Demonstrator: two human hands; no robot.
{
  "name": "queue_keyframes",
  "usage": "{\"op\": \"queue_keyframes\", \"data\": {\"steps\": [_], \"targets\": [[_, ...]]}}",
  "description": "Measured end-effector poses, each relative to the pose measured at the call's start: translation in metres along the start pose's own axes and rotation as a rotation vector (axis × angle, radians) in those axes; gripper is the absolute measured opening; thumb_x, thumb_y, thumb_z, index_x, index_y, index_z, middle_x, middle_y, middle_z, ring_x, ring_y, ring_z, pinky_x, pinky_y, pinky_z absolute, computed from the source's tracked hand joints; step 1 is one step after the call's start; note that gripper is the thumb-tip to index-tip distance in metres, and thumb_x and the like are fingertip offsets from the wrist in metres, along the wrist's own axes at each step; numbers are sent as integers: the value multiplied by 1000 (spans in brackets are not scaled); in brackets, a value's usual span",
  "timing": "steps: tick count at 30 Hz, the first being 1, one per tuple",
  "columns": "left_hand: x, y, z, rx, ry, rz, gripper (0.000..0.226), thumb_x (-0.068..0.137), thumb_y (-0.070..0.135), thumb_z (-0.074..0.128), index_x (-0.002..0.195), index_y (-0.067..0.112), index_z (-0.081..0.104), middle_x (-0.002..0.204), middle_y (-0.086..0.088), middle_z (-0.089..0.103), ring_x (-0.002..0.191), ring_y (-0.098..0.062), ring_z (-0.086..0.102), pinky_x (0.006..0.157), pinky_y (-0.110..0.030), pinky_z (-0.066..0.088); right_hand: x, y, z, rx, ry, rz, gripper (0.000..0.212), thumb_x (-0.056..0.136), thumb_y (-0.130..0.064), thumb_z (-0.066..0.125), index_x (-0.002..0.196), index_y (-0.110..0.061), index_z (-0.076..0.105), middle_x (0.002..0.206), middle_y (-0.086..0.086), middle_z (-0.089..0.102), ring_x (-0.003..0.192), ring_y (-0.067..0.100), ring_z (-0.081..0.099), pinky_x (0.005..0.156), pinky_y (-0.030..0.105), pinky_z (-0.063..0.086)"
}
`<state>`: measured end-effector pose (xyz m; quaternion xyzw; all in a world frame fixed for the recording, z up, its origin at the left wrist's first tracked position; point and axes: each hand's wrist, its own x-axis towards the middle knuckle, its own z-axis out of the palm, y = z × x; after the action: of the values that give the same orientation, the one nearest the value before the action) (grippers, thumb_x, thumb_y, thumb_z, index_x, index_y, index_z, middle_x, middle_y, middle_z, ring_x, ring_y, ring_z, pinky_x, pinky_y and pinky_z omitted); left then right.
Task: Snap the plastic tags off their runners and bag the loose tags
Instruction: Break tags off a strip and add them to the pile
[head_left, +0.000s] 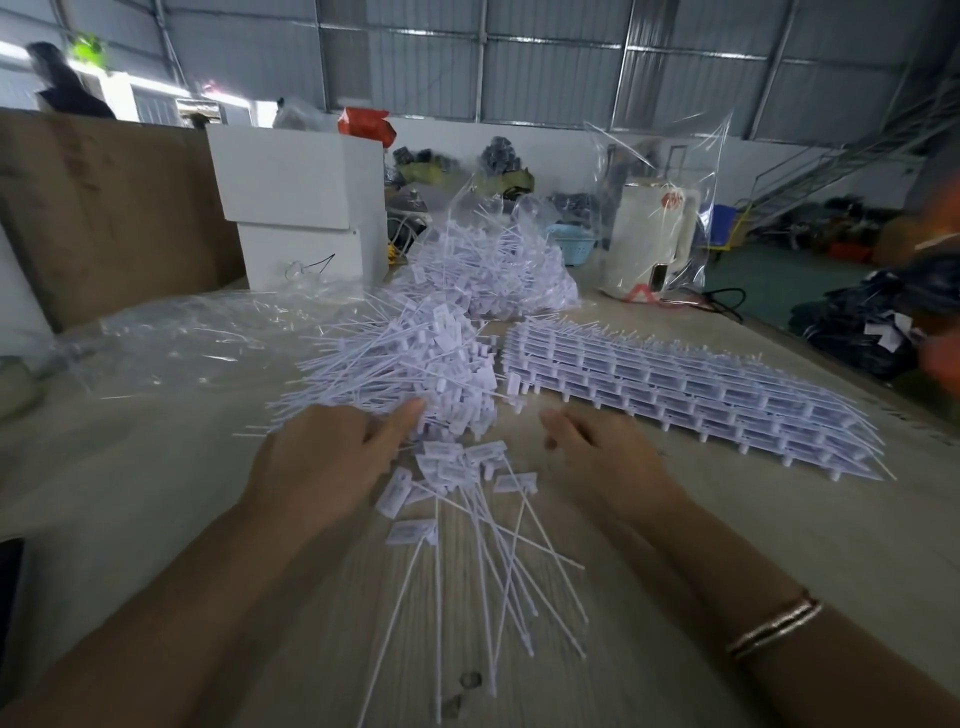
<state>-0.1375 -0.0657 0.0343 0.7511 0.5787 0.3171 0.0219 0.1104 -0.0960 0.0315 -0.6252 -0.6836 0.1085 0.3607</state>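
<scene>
Looks like we're between snapping and bagging here. Both hands hover low over the pale wooden table (156, 467), holding nothing: left hand (322, 467) with fingers out, touching the heap of loose white plastic tags (410, 364) at 12 o'clock; right hand (602, 462) loosely curled, apart from it. A small scatter of snapped-off white tags (467, 499) lies between them. The stack of unsnapped white tag runners (691, 395) waits at 2 o'clock, and a clear plastic bag stuffed with tags (498, 270) sits further back. Next move, I'd guess: sweep the scatter together.

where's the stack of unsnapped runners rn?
Head view, right of centre: the runner stack lies flat on the table, beyond the right hand and right of the loose tag pile.
</scene>
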Motion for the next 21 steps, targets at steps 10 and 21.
{"op": "queue_keyframes", "data": {"steps": [10, 21], "targets": [[-39, 47, -3, 342, -505, 116, 97, 52, 94, -1, 74, 21, 58, 66, 6, 56, 65, -5, 54, 70, -27, 44, -21, -32, 13, 33, -553, -141, 38, 97, -16, 40, 62, -26, 49, 64, -8, 49, 60, 8, 46, 66, 27, 41], [-32, 35, 8, 394, -461, 59, 29, 92, 36, 36, 118, 22, 42, 115, 0, 59, 107, -23, 58, 80, -31, 43, -8, -1, 8, 491, -255, 68, 44, 101, -17, 30, 90, -23, 73, 52, -14, 54, 47, 0, 43, 49, 14, 35]]}}
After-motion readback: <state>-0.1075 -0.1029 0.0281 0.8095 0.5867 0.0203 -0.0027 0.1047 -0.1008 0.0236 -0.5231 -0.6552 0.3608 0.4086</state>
